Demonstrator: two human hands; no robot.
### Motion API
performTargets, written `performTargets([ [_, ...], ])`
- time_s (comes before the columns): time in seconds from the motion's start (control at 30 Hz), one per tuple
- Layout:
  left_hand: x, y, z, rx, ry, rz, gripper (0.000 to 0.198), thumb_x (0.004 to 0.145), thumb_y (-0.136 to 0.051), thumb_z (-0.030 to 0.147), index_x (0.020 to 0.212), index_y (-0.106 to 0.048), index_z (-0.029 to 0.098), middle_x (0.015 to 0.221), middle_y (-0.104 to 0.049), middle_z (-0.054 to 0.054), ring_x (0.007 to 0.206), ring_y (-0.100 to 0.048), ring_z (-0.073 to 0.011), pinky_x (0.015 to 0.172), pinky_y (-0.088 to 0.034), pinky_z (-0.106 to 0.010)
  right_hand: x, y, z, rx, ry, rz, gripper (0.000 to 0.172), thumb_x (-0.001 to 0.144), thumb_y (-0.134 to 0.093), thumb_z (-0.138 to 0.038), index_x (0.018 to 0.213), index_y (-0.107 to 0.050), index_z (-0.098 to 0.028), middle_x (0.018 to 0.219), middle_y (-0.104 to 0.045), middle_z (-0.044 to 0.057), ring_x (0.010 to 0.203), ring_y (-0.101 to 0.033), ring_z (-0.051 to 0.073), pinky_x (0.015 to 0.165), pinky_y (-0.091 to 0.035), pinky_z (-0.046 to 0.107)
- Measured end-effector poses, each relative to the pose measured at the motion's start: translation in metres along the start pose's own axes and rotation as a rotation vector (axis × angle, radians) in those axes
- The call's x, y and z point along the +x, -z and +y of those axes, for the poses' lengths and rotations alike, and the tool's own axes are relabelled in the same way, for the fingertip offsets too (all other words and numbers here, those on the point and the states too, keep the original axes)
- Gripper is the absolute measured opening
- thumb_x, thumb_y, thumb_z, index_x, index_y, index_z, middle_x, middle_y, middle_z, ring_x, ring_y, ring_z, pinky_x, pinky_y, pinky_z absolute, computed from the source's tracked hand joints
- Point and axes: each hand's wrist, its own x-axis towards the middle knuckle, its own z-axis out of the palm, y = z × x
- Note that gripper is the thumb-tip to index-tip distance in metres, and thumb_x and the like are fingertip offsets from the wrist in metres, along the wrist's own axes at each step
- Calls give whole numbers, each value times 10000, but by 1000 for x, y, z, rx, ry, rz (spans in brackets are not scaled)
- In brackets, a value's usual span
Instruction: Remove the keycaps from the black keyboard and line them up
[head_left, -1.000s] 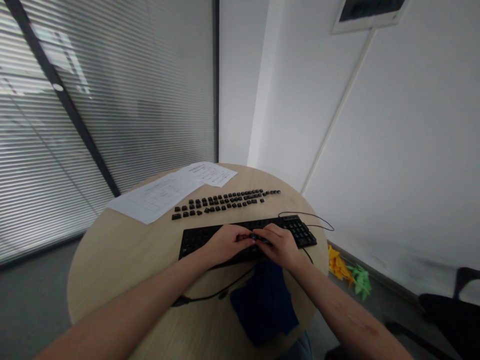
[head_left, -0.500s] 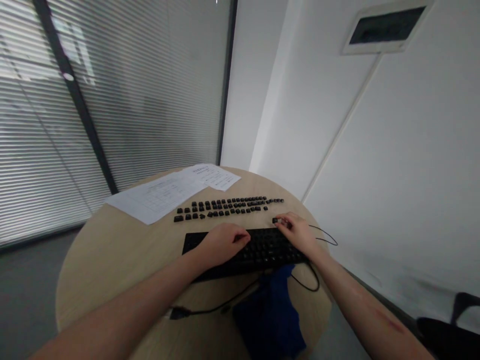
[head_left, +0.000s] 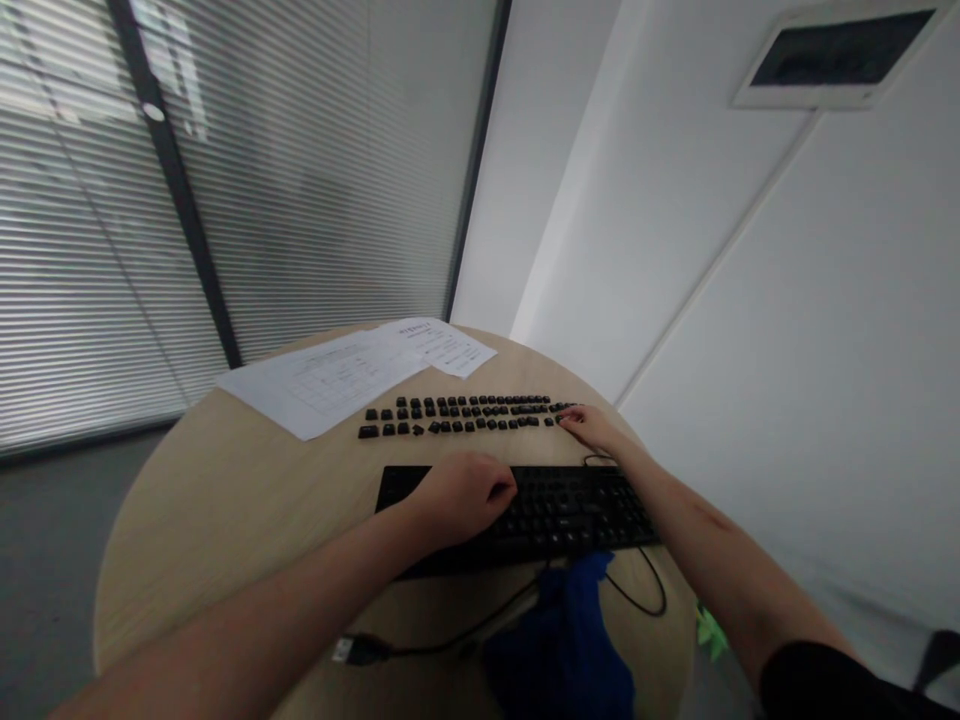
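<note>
A black keyboard lies across the round table, with dark areas where keys look absent. Over its left-middle part rests my left hand, its fingers curled closed; whether they hold anything is hidden. My right hand reaches beyond the keyboard to the right end of the laid-out rows. Its fingertips pinch a small black keycap at the tabletop. Loose black keycaps stand in three rows behind the keyboard.
White printed sheets lie at the back left of the wooden table. A blue cloth sits in front of the keyboard, beside a black cable with a USB plug. A wall rises at the right.
My right hand has carried a keycap from above the keyboard's back edge out to the right end of the front row. My left hand stays over the keyboard. The view has shifted slightly.
</note>
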Motion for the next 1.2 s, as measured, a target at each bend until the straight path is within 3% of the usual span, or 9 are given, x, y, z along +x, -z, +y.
performTargets([
  [0.17,0,1,-1,-18,-15,35,223,909,-537,263,862,-746,197,861,-739,-48,800,-660,-202,721,-467,-295,6,-4,11,70,25,-45,370,842,-635,-366,1085,-767,-120,831,-741,65,690,-631,170,623,-475,265],
  [0.5,2,-4,-3,-27,7,31,215,898,-545,253,879,-752,197,880,-751,-49,820,-674,-209,733,-473,-302,7,-5,10,48,55,-58,341,841,-662,-385,1074,-783,-167,931,-765,74,798,-670,208,716,-508,300],
  [0.63,2,-4,-2,-11,19,23,232,905,-532,264,861,-749,193,871,-750,-51,811,-674,-208,731,-475,-305,6,-5,13,60,55,-72,351,843,-655,-388,1086,-781,-169,888,-763,62,757,-664,197,691,-504,291],
  [0.93,3,-5,-4,-3,24,21,251,914,-521,281,866,-752,196,865,-746,-55,805,-673,-210,730,-484,-312,3,-3,-9,8,94,-75,321,850,-651,-362,1069,-781,-165,895,-763,64,787,-663,202,707,-489,293],
  [1.2,2,-6,-6,-11,20,17,218,900,-542,260,878,-751,200,867,-745,-51,817,-671,-214,740,-480,-312,1,1,1,13,66,-56,354,869,-635,-369,1096,-770,-133,905,-759,81,767,-658,200,693,-484,297],
])
